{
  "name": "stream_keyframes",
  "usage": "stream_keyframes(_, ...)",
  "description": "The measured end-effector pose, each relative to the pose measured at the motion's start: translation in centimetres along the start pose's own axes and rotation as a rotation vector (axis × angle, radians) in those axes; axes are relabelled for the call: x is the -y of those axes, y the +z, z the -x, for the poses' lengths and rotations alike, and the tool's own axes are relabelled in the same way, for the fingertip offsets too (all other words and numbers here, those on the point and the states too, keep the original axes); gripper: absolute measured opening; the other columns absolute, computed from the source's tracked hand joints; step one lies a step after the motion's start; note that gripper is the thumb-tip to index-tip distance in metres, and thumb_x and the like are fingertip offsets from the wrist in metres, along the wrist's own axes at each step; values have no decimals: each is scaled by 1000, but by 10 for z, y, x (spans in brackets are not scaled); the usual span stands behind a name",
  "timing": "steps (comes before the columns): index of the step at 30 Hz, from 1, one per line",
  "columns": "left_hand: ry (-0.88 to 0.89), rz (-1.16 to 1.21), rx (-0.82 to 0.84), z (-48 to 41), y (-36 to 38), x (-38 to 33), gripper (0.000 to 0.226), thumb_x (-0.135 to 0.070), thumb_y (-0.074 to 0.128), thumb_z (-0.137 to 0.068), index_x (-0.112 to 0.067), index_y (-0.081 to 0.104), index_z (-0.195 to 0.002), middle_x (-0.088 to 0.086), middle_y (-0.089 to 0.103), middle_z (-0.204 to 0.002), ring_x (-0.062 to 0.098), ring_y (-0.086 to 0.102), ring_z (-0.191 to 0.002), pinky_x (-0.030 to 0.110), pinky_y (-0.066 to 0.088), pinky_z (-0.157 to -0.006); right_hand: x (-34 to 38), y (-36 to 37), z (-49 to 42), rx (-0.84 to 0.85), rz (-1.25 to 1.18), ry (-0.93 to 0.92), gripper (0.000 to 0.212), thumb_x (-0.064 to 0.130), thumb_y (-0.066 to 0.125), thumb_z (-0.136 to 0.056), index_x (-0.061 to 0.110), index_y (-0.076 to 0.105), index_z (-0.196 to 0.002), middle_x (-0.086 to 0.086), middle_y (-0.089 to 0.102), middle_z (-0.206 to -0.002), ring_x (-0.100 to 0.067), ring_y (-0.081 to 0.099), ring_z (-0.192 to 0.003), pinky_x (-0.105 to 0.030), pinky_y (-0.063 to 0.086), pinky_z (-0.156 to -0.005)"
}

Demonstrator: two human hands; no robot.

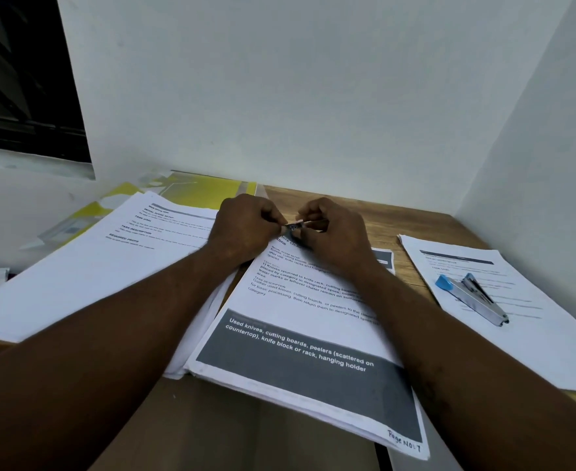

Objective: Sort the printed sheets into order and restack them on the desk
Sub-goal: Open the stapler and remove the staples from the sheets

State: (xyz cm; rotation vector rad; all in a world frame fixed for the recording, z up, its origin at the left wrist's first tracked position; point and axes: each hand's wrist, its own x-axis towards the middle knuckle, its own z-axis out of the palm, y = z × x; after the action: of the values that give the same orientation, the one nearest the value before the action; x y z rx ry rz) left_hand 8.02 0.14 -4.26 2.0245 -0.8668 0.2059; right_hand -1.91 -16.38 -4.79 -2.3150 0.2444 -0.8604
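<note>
The left hand (246, 229) and right hand (337, 236) pinch a small dark piece (295, 226) in curled fingers (313, 209) at twelve o'clock on the centre stack (300, 338), whose light, limp sheets look best lifted by an edge.

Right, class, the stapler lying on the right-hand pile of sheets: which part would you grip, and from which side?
Grip the stapler across its narrow silver body, mid-length, coming down from above. It lies flat and slantwise on the right stack, blue end away from you, so both long sides are free for thumb and fingers.
</note>
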Motion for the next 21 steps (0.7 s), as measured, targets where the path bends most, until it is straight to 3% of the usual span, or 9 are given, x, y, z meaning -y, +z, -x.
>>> stream_keyframes(4, 34, 12, -4, 1, 0, 1, 10, -21, 85, -80, -30, 83, -82, -15, 77, -81, 2, 70, -85, 13, 45, -76, -3, -9, 0, -3, -51, 77, 12, 12, 83, -83, 22, 80, -90, 10, 78, -80, 0, 72, -75, -19, 55, -72)
stream_keyframes(7, 62, -4, -10, 3, -1, -1, 8, -22, 85, -81, -29, 83, -84, -14, 78, -83, 1, 70, -85, 15, 46, -78, -5, -14, 0, 35, -85, 66, 13, 14, 87, -82, 21, 81, -91, 9, 79, -81, -1, 74, -77, -20, 57, -73)
stream_keyframes(11, 75, 0, -12, 3, -2, -1, 8, -21, 85, -80, -29, 83, -84, -13, 78, -84, 2, 70, -84, 17, 48, -81, -4, -13, -1, 44, -84, 21, 13, 14, 87, -83, 19, 81, -93, 9, 79, -81, 3, 72, -74, -11, 51, -67)
stream_keyframes(17, 82, 0, -24, 2, -1, -2, 9, -20, 85, -79, -28, 83, -83, -14, 77, -82, 0, 70, -83, 9, 44, -76, -3, -10, -4, -15, -27, -12, 17, 13, 84, -82, 29, 79, -81, 16, 76, -74, 3, 71, -71, -17, 54, -70)
stream_keyframes(21, 61, 13, -33, 0, -1, -1, 9, -21, 85, -79, -27, 84, -86, -22, 71, -74, -10, 63, -74, 0, 37, -69, -2, -10, -3, -11, -9, -22, 12, 18, 84, -83, 29, 79, -86, 18, 76, -76, 6, 70, -72, -17, 51, -71)
